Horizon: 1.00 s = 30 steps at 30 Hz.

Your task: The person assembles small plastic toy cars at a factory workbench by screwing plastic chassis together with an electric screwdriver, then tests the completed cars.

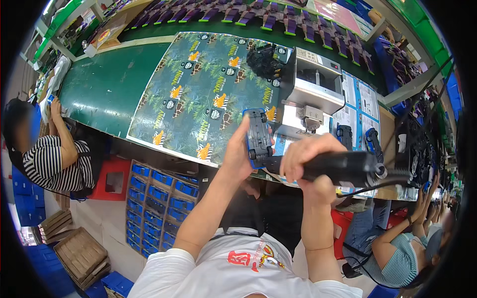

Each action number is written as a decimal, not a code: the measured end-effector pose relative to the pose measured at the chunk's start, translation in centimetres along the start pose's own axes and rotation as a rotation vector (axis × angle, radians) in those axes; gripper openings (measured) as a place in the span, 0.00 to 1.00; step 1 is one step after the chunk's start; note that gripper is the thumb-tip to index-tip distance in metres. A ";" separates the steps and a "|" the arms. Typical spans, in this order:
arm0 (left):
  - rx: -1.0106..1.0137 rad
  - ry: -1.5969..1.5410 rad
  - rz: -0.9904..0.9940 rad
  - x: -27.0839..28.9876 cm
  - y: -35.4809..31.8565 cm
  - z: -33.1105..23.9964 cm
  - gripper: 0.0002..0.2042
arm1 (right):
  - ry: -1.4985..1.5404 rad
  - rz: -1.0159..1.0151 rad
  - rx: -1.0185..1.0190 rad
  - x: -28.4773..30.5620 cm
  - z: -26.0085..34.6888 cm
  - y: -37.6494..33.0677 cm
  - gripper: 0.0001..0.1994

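Observation:
My left hand [237, 154] is closed around a blue toy car [258, 134], held with its black underside and wheels facing up. Gripped in my right hand [310, 156] is a black electric screwdriver [343, 166], lying roughly level with its cable running off to the right. Its front end points left at the lower part of the car; whether the tip touches a screw cannot be made out. Both hands are over the near edge of the bench. Just beyond them stands a metal screw feeder [318, 82].
A patterned sheet [194, 94] covers the green bench, with black parts [268, 59] heaped on it. More toy cars [344, 135] lie right of the feeder. Below left is a rack of blue cars [161, 203]. Co-workers sit at left [54, 154] and right [392, 253]. Purple pieces [293, 25] line the back.

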<state>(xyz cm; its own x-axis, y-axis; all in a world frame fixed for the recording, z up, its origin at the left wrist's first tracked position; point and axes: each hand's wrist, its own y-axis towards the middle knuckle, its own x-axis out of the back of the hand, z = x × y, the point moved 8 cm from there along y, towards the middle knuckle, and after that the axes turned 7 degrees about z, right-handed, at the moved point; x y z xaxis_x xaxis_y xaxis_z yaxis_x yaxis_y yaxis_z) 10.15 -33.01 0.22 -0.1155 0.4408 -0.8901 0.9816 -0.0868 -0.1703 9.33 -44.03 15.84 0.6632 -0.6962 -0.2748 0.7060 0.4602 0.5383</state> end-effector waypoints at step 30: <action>-0.988 2.198 0.211 -0.4 -6.5 -13.7 0.23 | -0.199 -0.251 0.172 9.6 6.1 -7.8 0.26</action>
<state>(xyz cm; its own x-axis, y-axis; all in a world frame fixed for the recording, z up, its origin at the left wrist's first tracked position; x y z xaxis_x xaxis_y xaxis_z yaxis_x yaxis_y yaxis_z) 5.94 -20.43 7.46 -0.4266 0.4421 0.7890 0.7836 -0.2548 0.5665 8.71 -57.65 13.87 0.4013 -0.8772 -0.2636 0.7772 0.1738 0.6048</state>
